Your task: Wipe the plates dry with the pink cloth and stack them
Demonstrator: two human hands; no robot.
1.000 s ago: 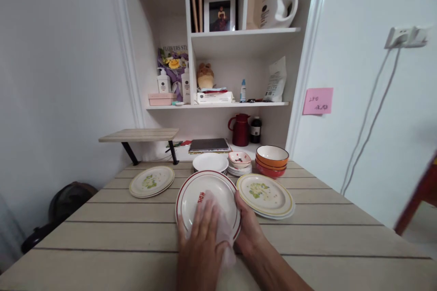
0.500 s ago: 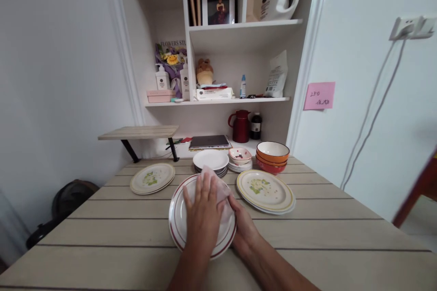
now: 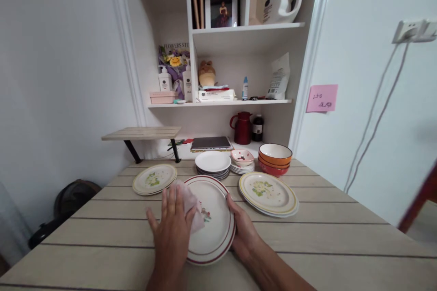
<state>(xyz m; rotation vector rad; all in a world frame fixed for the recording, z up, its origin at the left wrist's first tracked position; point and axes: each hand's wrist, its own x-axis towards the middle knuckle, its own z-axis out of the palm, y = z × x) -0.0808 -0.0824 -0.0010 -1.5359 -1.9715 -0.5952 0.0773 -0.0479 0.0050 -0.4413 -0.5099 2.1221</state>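
Note:
My left hand (image 3: 172,223) lies palm down, fingers stretched, with a thin pale pink cloth (image 3: 196,218) under it. That cloth is pressed on the left side of a white plate (image 3: 213,243) with dark red rings and a small red and green picture. My right hand (image 3: 245,232) grips this plate by its right rim, thumb on top and fingers beneath. The plate is slightly tilted above the table. To its right lies a stack of yellow-rimmed oval plates (image 3: 268,193) with green leaves, and similar plates (image 3: 154,179) are at the left.
Behind stand a stack of white and dark plates (image 3: 213,162), a small pink bowl (image 3: 242,157) on small plates, and orange and red bowls (image 3: 275,159). A low wooden riser (image 3: 141,133) is at the back left. A red jug (image 3: 242,128) stands in the shelf unit.
My left hand and the cloth have slid left across the plate, uncovering its middle picture. My right hand still grips the rim. The whole view has shifted slightly.

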